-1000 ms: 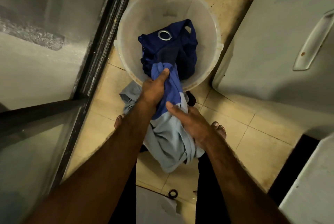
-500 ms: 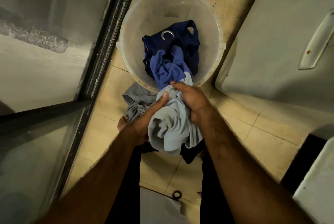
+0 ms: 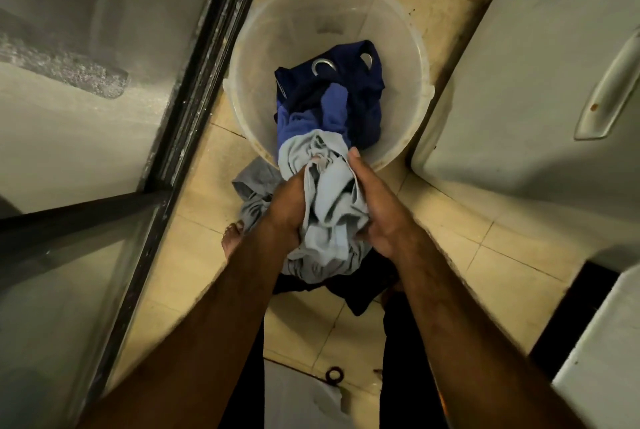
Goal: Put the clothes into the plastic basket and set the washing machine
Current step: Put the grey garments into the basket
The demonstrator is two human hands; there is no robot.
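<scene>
Loading stage, partly done. Plastic basket (image 3: 408, 57) stands on the tiled floor (image 3: 467, 272) at 12 o'clock from the hands. A dark blue cloth (image 3: 363, 92) with metal eyelets and a mid-blue garment (image 3: 332, 106) already lie inside it. The pale grey garment (image 3: 332, 206) is bunched across the rim at 6 o'clock, part in and part out. The left hand (image 3: 287, 206) and right hand (image 3: 377, 210) each hold it in a clenched grip, one on either side.

Judged remaining:
- push this bundle in;
- gather the grey cloth (image 3: 251, 182) at 9 o'clock of the left hand, which may be the same garment;
- gather the dark cloth (image 3: 360, 300) beneath the bundle;
- set the machine.

The white appliance (image 3: 519, 99) at 3 o'clock may be the washer; this cannot be told. The metal door frame (image 3: 194, 99) at 9 o'clock narrows the working space.
</scene>
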